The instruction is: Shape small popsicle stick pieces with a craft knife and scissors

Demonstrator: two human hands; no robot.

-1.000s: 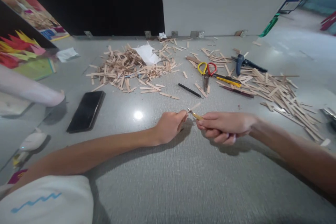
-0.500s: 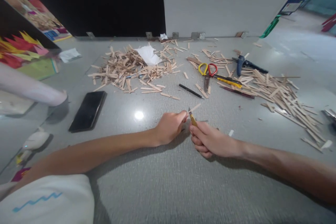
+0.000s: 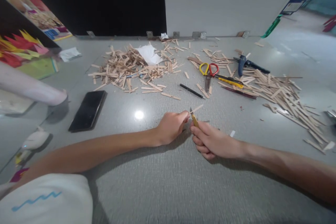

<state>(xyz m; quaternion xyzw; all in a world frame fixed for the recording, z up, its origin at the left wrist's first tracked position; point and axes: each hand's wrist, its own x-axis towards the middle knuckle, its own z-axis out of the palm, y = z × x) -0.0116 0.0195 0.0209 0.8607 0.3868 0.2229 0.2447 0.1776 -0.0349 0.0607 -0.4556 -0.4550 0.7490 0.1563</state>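
Note:
My left hand (image 3: pixel 172 126) is closed, pinching a thin wooden stick (image 3: pixel 198 108) whose free end points up and to the right. In my right hand (image 3: pixel 211 140) is a yellow-handled craft knife (image 3: pixel 194 119), its fingers wrapped round the handle. The blade stands up against or just beside the stick, close to the left fingertips; whether it touches cannot be made out. Beyond the hands lie a black pen (image 3: pixel 191 91) and scissors (image 3: pixel 208 77) with one yellow and one red handle loop.
A heap of wooden sticks (image 3: pixel 118 66) with white paper (image 3: pixel 149 54) lies at the back left, more sticks (image 3: pixel 283 98) at the right. Beside them are a yellow cutter (image 3: pixel 231 82) and a dark blue tool (image 3: pixel 241 64). A phone (image 3: pixel 88 110) rests on the left. Panels (image 3: pixel 231 3) stand behind.
Both hands stay nearly in place with the same hold. The stick and knife tip have shifted very slightly to the right, along with a small shift of the whole view.

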